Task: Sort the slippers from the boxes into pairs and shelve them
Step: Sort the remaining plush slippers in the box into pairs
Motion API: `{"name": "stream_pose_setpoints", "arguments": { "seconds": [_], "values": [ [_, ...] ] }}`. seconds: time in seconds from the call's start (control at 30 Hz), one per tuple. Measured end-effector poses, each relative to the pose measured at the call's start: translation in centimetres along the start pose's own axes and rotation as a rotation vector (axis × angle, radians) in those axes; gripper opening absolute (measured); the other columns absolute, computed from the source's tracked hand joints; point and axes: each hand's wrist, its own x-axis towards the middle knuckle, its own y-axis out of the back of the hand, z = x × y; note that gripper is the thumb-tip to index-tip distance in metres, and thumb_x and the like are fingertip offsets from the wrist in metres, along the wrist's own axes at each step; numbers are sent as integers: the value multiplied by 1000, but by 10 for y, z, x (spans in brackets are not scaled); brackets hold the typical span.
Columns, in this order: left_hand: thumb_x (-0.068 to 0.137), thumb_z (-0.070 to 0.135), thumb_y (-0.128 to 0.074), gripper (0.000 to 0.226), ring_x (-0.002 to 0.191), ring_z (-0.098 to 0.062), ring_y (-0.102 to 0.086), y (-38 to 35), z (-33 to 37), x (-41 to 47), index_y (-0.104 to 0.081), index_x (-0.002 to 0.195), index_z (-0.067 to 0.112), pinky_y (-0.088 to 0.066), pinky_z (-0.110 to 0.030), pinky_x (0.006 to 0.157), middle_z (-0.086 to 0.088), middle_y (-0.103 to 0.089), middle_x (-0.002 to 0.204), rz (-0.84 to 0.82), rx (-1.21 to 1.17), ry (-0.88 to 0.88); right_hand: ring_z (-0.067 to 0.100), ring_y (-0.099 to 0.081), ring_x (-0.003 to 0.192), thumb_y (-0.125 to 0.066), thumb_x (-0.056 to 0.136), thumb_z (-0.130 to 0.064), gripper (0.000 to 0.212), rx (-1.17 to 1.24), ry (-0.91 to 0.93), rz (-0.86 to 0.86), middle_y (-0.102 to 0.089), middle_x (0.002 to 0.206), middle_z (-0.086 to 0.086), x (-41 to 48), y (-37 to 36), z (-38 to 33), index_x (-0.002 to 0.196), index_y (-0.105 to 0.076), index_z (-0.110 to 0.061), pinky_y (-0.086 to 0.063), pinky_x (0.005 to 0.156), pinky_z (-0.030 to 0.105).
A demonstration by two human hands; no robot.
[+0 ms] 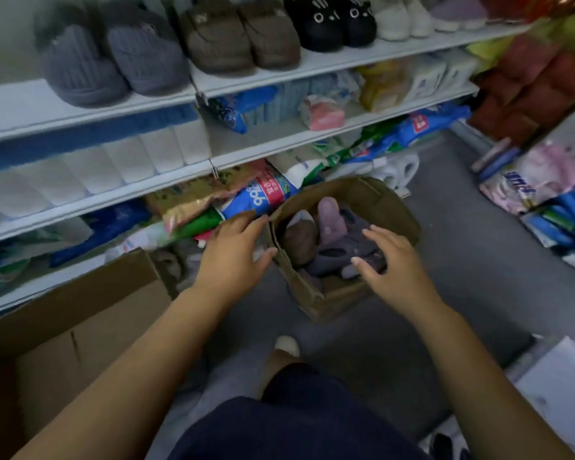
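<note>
**Shop aisle: white shelving [263, 141] on the left, grey floor [462, 260] below**

Along the top shelf [312, 61] slippers stand in pairs. From the left there is a grey knitted pair [113, 61], a brown pair [236, 38], a black cat-faced pair [332, 21], a cream pair [402, 18] and a lilac pair [455, 11] at the upper edge. The shelf beneath carries white paper rolls [113, 167], blue packs [263, 107] and a pink pack [322, 112].

At lower left a large cardboard box [80, 327] lies open with a flap toward the camera. At its far corner some grey things [173, 263] show, too blurred to name.

The left hand [233, 254] hovers between the two boxes, fingers spread and relaxed, holding nothing. Its fingertips are close to the rim of the small cardboard box [312, 293]; whether they touch it cannot be told.

That box stands on the floor with its flaps up and holds loose slippers in a heap. A brown slipper [299, 240] lies at the left, a lilac slipper [329, 220] stands on end at the back, and dark grey slippers [346, 254] fill the middle.

The right hand [395, 263] hangs over the dark grey ones, fingers spread wide and gripping nothing.

Across the aisle on the right, bagged goods [545, 180] are stacked low, with red packs [528, 94] above them.
</note>
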Motion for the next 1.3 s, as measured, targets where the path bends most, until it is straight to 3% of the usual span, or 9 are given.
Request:
{"name": "stream_pose_setpoints", "arguments": {
  "seconds": [0.33, 0.53, 0.7, 0.8, 0.97, 1.03, 1.1, 1.2, 1.3],
  "values": [
    [83, 51, -53, 72, 140, -42, -44, -93, 14, 24, -52, 145, 14, -40, -54, 112, -21, -45, 153, -183, -47, 161, 20, -37, 141, -65, 94, -40, 55, 20, -217, -95, -43, 152, 1, 3, -5, 109, 142, -52, -17, -31, 114, 34],
    [95, 39, -64, 63, 144, -39, -36, -152, 31, 71, -45, 151, 18, -34, -49, 116, -16, -36, 160, -257, -66, 373, 25, -44, 133, -66, 95, -34, 50, 2, -206, -315, -52, 140, 8, 81, -15, 170, 138, -54, -11, -31, 102, 24],
    [96, 37, -65, 60, 139, -38, -42, -221, 57, 106, -47, 149, 13, -41, -48, 111, -14, -42, 157, -366, -154, 495, 33, -59, 114, -68, 92, -32, 41, -45, -206, -540, -62, 123, 14, 168, -32, 242, 124, -63, -7, -43, 89, 27],
    [96, 30, -66, 51, 126, -39, -51, -257, 67, 130, -53, 140, 8, -47, -45, 95, -16, -53, 144, -389, -203, 593, 27, -63, 110, -76, 86, -33, 43, -76, -243, -718, -67, 120, 9, 211, -50, 284, 121, -65, -11, -45, 84, 26],
    [101, 43, -53, 43, 108, -44, -60, -306, 49, 162, -59, 126, 8, -43, -41, 78, -21, -63, 122, -450, -206, 872, 13, -51, 111, -83, 81, -18, 64, 25, -423, -867, -55, 120, -2, 262, -91, 346, 136, -53, -2, -40, 79, 0],
    [98, 58, -45, 55, 103, -42, -64, -327, 32, 170, -63, 117, 9, -43, -37, 76, -20, -67, 113, -489, -291, 1025, 20, -47, 131, -89, 72, -38, 95, -22, -497, -894, -49, 143, 1, 278, -110, 367, 148, -40, -9, -40, 106, 21],
    [81, 79, -44, 74, 100, -37, -69, -347, 15, 174, -66, 105, 12, -54, -42, 85, -15, -72, 106, -419, -523, 1252, 29, -38, 142, -91, 61, -53, 118, -38, -522, -924, -39, 156, 5, 289, -129, 386, 154, -30, -15, -35, 116, 44],
    [87, 73, -55, 57, 97, -34, -71, -367, 8, 187, -62, 98, 17, -59, -50, 90, -11, -71, 104, -146, -902, 1592, 29, -38, 143, -89, 69, -40, 102, 10, -503, -892, -42, 155, 7, 298, -156, 405, 153, -36, -16, -34, 117, 46],
    [98, 62, -50, 54, 95, -31, -71, -381, 9, 200, -57, 119, 13, -61, -43, 80, -10, -69, 102, -22, -1108, 1776, 30, -32, 146, -83, 73, -50, 107, -80, -550, -877, -34, 159, 6, 304, -177, 422, 157, -25, -19, -32, 116, 43]
  ]
}}
